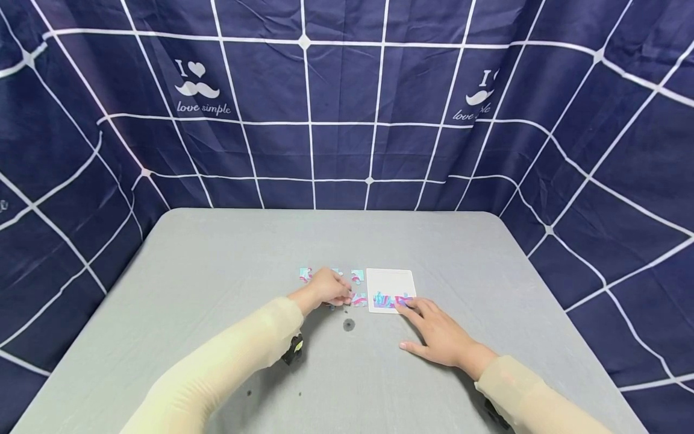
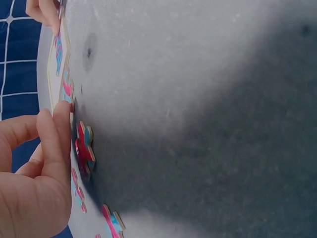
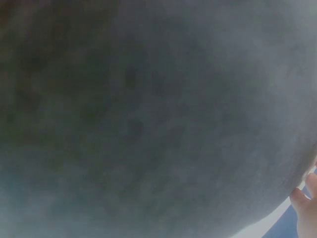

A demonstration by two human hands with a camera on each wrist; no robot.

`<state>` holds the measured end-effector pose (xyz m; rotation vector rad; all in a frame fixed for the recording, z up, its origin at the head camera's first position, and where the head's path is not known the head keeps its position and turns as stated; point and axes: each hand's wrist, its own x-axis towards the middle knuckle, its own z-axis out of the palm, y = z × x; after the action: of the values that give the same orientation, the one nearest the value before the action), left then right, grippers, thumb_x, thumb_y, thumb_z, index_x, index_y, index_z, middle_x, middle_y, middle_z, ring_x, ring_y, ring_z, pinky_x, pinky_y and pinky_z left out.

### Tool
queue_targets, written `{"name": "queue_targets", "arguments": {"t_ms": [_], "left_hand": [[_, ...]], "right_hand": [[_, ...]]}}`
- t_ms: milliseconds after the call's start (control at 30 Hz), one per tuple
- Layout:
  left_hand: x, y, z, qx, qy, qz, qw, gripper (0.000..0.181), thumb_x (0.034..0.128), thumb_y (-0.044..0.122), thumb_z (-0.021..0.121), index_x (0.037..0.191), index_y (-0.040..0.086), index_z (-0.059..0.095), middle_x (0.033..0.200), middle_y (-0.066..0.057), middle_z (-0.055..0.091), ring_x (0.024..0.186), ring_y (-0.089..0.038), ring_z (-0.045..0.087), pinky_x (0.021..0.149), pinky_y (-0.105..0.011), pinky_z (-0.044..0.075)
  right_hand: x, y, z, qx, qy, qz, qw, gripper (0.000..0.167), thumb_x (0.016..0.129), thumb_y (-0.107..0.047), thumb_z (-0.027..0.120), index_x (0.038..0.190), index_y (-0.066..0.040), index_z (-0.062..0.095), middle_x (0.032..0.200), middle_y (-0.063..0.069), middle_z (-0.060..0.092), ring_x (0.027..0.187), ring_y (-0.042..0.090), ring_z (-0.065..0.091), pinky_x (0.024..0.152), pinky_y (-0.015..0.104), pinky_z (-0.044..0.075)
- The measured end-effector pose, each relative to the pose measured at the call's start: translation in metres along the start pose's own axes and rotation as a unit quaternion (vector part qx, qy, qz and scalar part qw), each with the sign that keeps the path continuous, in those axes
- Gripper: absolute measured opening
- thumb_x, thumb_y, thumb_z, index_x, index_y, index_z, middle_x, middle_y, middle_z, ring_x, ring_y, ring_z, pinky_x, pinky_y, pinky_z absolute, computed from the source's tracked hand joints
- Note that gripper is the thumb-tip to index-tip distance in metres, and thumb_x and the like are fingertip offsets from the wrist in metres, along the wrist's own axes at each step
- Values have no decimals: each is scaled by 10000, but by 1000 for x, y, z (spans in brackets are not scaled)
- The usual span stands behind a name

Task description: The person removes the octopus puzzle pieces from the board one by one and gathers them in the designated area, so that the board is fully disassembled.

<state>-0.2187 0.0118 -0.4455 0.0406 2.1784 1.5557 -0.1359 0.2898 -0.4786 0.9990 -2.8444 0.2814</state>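
Observation:
My left hand (image 1: 328, 286) reaches in from the left with bent fingers, pinching the left edge of a pink and blue jigsaw puzzle piece (image 1: 360, 299). That piece lies flat just left of a white square puzzle tray (image 1: 390, 282). Along the tray's near side sit joined puzzle pieces (image 1: 383, 301) in blue and purple. My right hand (image 1: 441, 333) has its fingers extended, their tips touching a purple puzzle piece (image 1: 402, 299) in the tray's near right corner. In the right wrist view only some fingertips (image 3: 302, 198) show at the right edge.
Loose puzzle pieces lie about my left hand: one (image 1: 306, 274) beyond it on the left, one (image 1: 357, 275) beside the tray, others partly covered. A red piece (image 2: 84, 144) shows below its fingers. A dark round spot (image 1: 349, 325) marks the grey table (image 1: 260, 253).

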Motion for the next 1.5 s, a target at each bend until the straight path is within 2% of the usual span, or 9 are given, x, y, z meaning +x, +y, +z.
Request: {"name": "queue_targets", "arguments": {"t_ms": [267, 433, 467, 500, 667, 700, 767, 1067, 1500], "left_hand": [[3, 3, 1, -137, -42, 206, 9997, 180, 816, -62, 676, 994, -84, 677, 818, -153, 705, 724, -185, 690, 599, -246, 572], [5, 8, 5, -377, -148, 137, 9991, 189, 841, -38, 675, 1027, -71, 673, 902, -169, 706, 843, -244, 694, 687, -308, 583], [12, 1, 7, -476, -198, 270, 9983, 179, 834, -8, 700, 1008, -48, 687, 893, -157, 708, 828, -231, 695, 667, -300, 583], [13, 2, 8, -534, -224, 259, 9980, 174, 834, -9, 700, 1004, -46, 688, 892, -154, 709, 829, -227, 696, 674, -302, 583], [10, 8, 15, -499, -245, 304, 9980, 210, 839, -5, 695, 1044, -50, 685, 933, -158, 707, 862, -228, 693, 685, -301, 582], [3, 17, 16, -434, -237, 153, 9987, 231, 850, -27, 671, 1077, -70, 668, 958, -171, 702, 892, -244, 687, 714, -314, 580], [4, 18, 18, -441, -297, 131, 9985, 255, 859, -15, 665, 1108, -67, 658, 976, -172, 699, 906, -250, 684, 707, -304, 580], [14, 18, 28, -520, -528, -6, 9972, 268, 857, 9, 674, 1117, -52, 661, 949, -160, 704, 876, -230, 687, 677, -294, 580], [21, 18, 37, -574, -482, -103, 9971, 244, 846, 4, 684, 1084, -48, 675, 885, -142, 712, 787, -177, 689, 608, -245, 569]], "right_hand": [[0, -1, -1, -22, -86, 47, 9999, 744, 859, -534, 635, 1420, -84, 442, 1336, 165, 449, 1241, 338, 404, 998, 499, 403], [0, -1, -2, -19, -121, 61, 9999, 744, 861, -534, 633, 1422, -86, 440, 1338, 154, 445, 1242, 330, 402, 996, 492, 407], [0, -1, -2, -13, -125, 64, 9999, 743, 861, -534, 633, 1422, -86, 441, 1338, 151, 444, 1243, 327, 401, 996, 489, 407], [0, -1, -2, -11, -129, 66, 9999, 743, 861, -533, 634, 1422, -86, 441, 1338, 148, 444, 1242, 324, 400, 996, 486, 407], [0, -1, -3, -3, -175, 101, 9998, 747, 862, -540, 629, 1423, -85, 439, 1339, 150, 440, 1243, 321, 397, 1001, 485, 403], [0, -1, -3, -5, -180, 107, 9998, 748, 862, -541, 628, 1423, -85, 438, 1339, 150, 439, 1243, 321, 397, 1001, 486, 403], [1, -1, -4, 4, -205, 117, 9997, 749, 862, -543, 627, 1425, -86, 437, 1339, 152, 439, 1243, 322, 397, 1002, 487, 402], [2, 0, -6, 26, -168, 83, 9998, 746, 862, -552, 620, 1419, -89, 443, 1341, 152, 439, 1242, 319, 399, 993, 488, 408], [1, 3, -2, 27, -94, 18, 10000, 748, 859, -543, 629, 1415, -77, 446, 1343, 163, 438, 1246, 329, 396, 1003, 496, 396]]}}
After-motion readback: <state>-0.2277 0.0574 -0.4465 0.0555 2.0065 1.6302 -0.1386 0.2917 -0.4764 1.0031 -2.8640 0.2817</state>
